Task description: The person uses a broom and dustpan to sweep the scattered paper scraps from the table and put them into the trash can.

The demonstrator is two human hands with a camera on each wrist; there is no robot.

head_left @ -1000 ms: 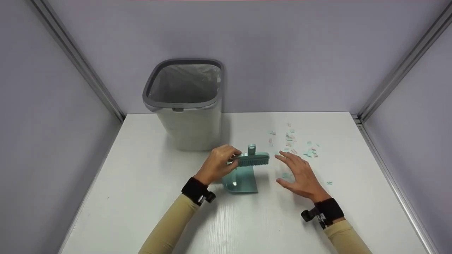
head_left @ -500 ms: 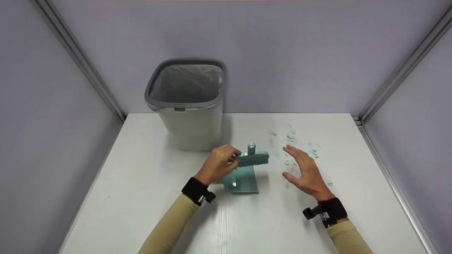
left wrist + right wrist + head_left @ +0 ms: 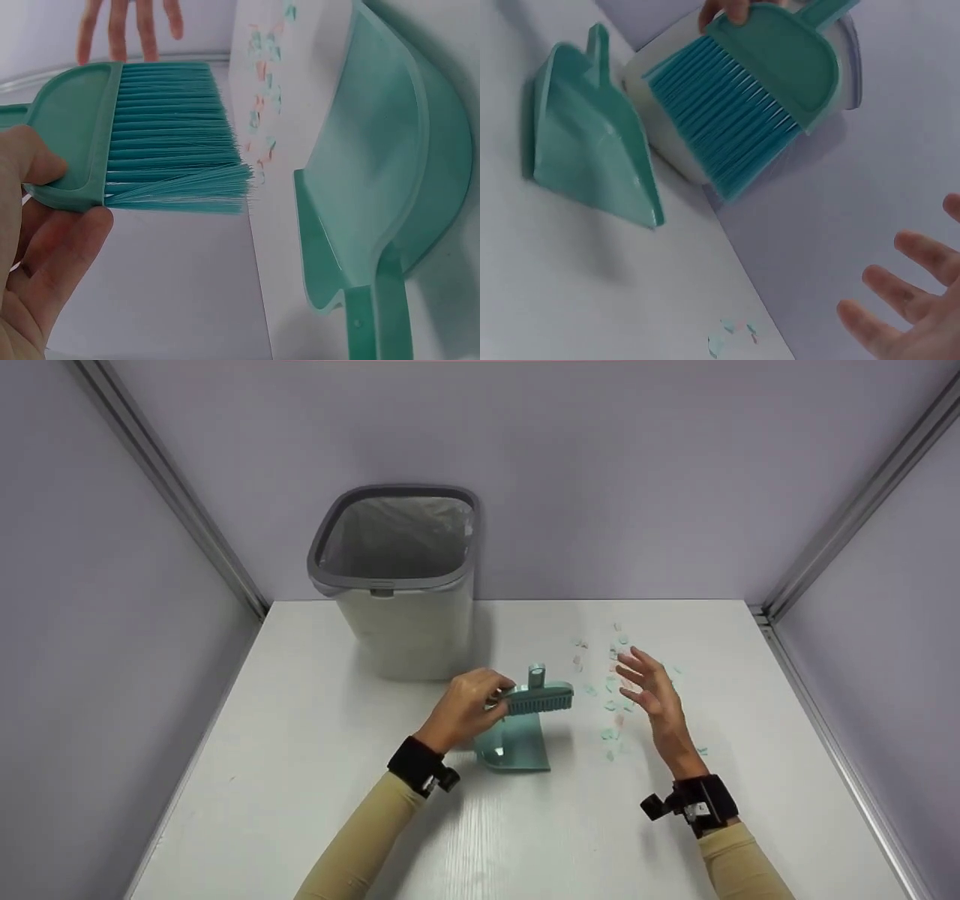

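My left hand (image 3: pixel 466 706) grips a teal hand brush (image 3: pixel 537 698) by its back, holding it level above a teal dustpan (image 3: pixel 516 742) that lies on the white table (image 3: pixel 315 780). In the left wrist view my fingers (image 3: pixel 45 232) wrap the brush (image 3: pixel 142 131), bristles pointing at the dustpan (image 3: pixel 382 180). My right hand (image 3: pixel 651 690) hovers open with spread fingers, lifted over small paper scraps (image 3: pixel 611 712) just right of the brush. The right wrist view shows the brush (image 3: pixel 765 90), the dustpan (image 3: pixel 592 150) and my fingertips (image 3: pixel 907 292).
A grey waste bin (image 3: pixel 397 577) with a liner stands at the back left of the table, behind the brush. More scraps (image 3: pixel 660 671) are scattered towards the back right. Lilac walls with metal corner rails enclose the table on three sides.
My right hand has lifted off the table and moved back and slightly right, uncovering scraps beneath it. The left hand and brush have hardly moved.
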